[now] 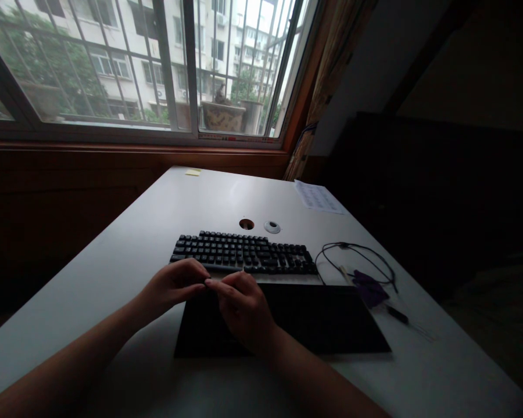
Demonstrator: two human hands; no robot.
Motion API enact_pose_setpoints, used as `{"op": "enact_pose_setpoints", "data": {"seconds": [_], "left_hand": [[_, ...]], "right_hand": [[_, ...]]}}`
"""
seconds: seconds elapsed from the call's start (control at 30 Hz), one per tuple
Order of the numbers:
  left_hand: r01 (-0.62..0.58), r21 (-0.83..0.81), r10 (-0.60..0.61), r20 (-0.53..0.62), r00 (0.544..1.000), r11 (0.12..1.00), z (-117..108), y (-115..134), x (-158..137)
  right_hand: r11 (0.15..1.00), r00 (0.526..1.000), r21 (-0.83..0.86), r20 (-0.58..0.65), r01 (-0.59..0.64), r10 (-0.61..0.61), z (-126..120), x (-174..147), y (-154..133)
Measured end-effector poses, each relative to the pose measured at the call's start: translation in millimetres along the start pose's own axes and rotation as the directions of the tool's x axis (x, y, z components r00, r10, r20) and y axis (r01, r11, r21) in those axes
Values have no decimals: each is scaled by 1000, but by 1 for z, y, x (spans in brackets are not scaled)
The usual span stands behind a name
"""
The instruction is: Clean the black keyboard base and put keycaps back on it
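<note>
My left hand (181,283) and my right hand (244,305) meet fingertip to fingertip over the near left edge of a keyboard. A tiny dark piece (208,279) shows between the pinched fingers, too small to make out. Both hands are closed. Just beyond them lies the black keyboard (244,253), with rows of dark keycaps and a pale strip along its near side. Under my right hand a flat black panel or mat (314,319) reaches toward the table's near side.
On the white table (91,290), a black cable (375,252) loops right of the keyboard, near a purple cloth or pouch (370,289) and a small black-handled tool (397,314). Farther back are a cable hole (246,224), a round grey cover (272,227), printed paper (320,197) and a yellow note (193,172).
</note>
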State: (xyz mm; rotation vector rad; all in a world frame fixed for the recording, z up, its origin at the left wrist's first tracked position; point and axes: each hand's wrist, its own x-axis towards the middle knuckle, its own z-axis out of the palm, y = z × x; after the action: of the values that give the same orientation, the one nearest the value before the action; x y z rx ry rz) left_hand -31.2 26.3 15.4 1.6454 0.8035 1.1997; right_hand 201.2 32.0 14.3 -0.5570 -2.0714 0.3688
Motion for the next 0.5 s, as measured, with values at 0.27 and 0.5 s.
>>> {"op": "enact_pose_setpoints", "data": {"seconds": [0.27, 0.5], "left_hand": [[-12, 14, 12, -21, 1000, 1000, -1, 3, 1], [-72, 48, 73, -4, 997, 996, -2, 3, 1]], "right_hand": [[1000, 1000, 6, -13, 4, -4, -3, -1, -2], [992, 986, 46, -110, -117, 122, -2, 1, -5]]}}
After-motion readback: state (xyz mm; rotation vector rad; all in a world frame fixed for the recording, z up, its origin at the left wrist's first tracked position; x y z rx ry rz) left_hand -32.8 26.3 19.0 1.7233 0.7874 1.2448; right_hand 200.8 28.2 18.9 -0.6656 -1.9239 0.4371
